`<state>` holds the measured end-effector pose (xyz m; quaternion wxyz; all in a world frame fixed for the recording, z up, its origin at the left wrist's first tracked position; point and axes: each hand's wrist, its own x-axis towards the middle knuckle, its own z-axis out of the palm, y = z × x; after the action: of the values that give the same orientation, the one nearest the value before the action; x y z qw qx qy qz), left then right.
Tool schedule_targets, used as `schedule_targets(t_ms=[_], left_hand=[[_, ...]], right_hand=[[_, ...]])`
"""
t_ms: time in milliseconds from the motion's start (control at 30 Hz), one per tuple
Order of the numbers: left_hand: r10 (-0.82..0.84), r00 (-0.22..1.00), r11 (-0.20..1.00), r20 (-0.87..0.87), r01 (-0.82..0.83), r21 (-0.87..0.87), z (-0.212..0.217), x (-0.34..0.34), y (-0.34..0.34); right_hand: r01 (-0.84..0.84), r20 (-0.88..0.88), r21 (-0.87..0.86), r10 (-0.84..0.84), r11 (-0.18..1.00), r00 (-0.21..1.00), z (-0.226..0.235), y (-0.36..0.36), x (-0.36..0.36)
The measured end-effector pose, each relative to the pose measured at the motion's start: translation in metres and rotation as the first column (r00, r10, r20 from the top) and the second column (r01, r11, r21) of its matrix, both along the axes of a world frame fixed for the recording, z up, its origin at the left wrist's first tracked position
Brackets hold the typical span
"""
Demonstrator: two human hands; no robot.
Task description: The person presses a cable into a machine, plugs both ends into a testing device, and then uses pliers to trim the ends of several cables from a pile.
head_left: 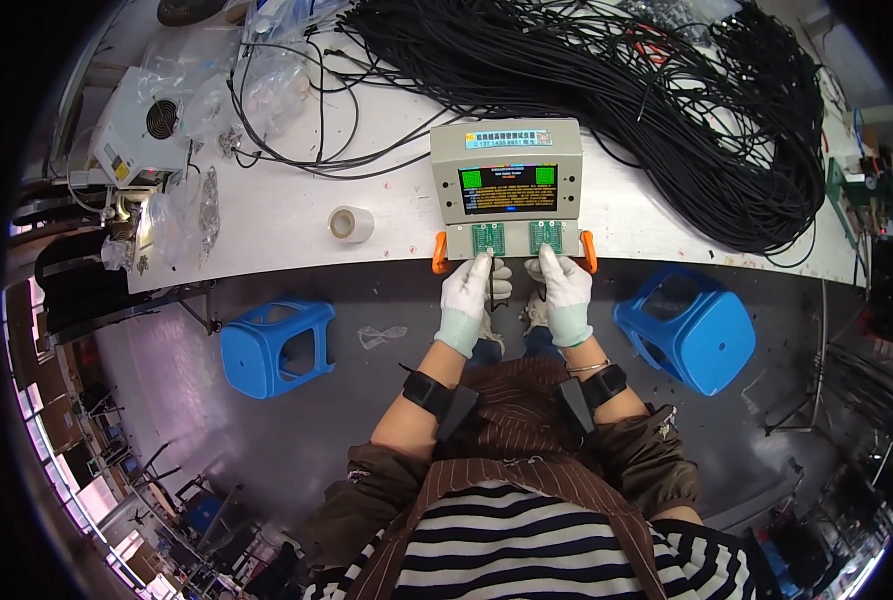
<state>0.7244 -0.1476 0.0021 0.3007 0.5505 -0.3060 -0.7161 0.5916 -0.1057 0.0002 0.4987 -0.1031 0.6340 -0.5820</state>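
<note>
A grey cable tester (507, 148) with a lit screen (512, 203) stands at the table's front edge. Two small green circuit boards sit on its base, a left board (488, 237) and a right board (547, 236). My left hand (464, 292), in a white glove, pinches the end of a black cable (492, 287) against the left board; the cable hangs down below the fingers. My right hand (567, 290), also gloved, is closed at the right board, its fingertips on a small cable connector (545, 248). Whether either connector is fully seated is hidden by the fingers.
A large heap of black cables (617, 100) covers the back right of the white table (287, 220). A tape roll (352, 224) lies left of the tester, and a white machine with a fan (137, 125) stands farther left. Blue stools (277, 350) flank me below.
</note>
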Motion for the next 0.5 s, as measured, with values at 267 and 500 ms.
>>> schedule_targets(t_ms=[267,500], left_hand=[[0.036,0.999,0.999,-0.015,-0.036,0.0,0.0013,-0.0029,-0.0008],[0.052,0.999,0.999,-0.006,-0.052,-0.004,0.0073,-0.0061,-0.0023]], right_hand=[[0.008,0.002,0.016,-0.008,1.0,1.0,0.0008,-0.0004,0.0012],[0.005,-0.011,0.018,-0.005,1.0,1.0,-0.0028,-0.0003,0.0013]])
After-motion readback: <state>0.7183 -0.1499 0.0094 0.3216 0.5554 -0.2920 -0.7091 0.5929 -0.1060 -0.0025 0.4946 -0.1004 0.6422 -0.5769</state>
